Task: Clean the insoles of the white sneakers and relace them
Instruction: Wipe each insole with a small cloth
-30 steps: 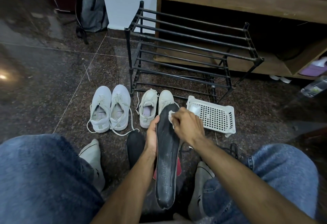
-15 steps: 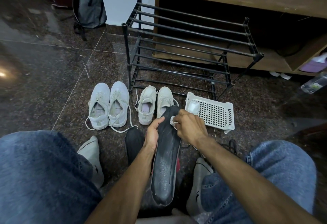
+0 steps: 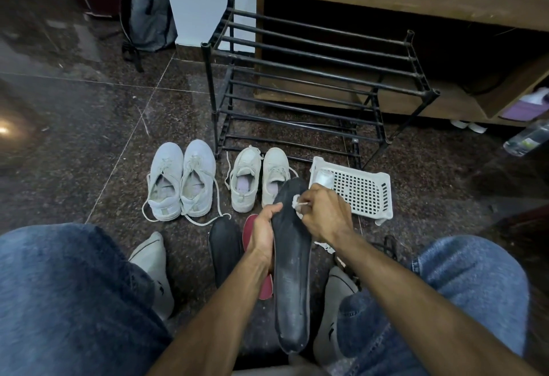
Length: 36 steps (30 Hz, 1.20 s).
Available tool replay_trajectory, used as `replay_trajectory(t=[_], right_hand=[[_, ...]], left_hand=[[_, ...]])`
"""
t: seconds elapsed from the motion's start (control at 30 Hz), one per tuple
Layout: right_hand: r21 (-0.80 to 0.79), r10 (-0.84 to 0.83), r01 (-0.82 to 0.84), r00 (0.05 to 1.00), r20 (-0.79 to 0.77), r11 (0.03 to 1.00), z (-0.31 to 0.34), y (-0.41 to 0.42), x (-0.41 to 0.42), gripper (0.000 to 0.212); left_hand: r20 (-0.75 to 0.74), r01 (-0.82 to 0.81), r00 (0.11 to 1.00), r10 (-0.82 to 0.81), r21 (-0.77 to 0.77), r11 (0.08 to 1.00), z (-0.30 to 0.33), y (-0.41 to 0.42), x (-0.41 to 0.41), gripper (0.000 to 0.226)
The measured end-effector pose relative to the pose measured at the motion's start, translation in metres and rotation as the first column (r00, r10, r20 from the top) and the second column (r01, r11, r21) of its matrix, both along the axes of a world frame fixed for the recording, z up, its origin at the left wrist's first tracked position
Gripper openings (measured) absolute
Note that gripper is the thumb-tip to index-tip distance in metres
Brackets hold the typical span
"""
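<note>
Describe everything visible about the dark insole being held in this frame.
The dark insole is long, black to dark grey, foam-like, with faint pale smears along its surface. It is held lengthwise above the floor, toe end pointing away toward the sneakers, heel end nearest the camera. The left hand grips its left edge near the toe, thumb on top. The right hand presses a small white wipe against its toe area.
</note>
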State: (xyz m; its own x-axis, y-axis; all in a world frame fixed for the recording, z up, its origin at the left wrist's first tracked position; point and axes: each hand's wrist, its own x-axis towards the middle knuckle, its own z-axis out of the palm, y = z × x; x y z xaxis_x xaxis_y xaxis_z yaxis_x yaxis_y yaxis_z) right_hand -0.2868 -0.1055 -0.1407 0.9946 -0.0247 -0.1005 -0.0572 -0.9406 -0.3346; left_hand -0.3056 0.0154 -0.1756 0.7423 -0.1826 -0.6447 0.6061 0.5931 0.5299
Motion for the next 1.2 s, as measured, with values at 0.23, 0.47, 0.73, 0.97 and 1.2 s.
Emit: replay_trajectory(t=[0.23,0.47,0.73,0.97,1.2], right_hand=[[0.090,0.148,-0.142,0.987,-0.069,0.986,-0.009,0.022,-0.046,0.019],[0.584,-0.197,0.176,0.980,-0.028,0.792,-0.015,0.015,-0.023,0.014],[0.817,-0.150,0.337,0.941,-0.302,0.467,0.003,0.012,-0.025,0.008],[0.062,0.054,-0.057,0.998,0.044,0.996,0.003,0.004,-0.031,0.013],[-0.057,0.400,-0.396,0.909,0.120,0.917,0.004,0.012,-0.029,0.029]], left_hand=[[-0.002,-0.114,0.993,0.114,-0.026,0.993,-0.004,0.011,0.008,0.034],[0.031,-0.110,0.993,0.111,-0.032,0.993,0.004,0.015,0.015,0.040],[-0.022,-0.062,0.998,0.061,-0.002,0.998,0.002,0.018,0.010,0.053],[-0.056,-0.101,0.994,0.098,-0.046,0.994,0.002,0.017,0.012,0.053],[-0.053,-0.103,0.993,0.101,-0.052,0.993,-0.001,0.017,0.013,0.056]])
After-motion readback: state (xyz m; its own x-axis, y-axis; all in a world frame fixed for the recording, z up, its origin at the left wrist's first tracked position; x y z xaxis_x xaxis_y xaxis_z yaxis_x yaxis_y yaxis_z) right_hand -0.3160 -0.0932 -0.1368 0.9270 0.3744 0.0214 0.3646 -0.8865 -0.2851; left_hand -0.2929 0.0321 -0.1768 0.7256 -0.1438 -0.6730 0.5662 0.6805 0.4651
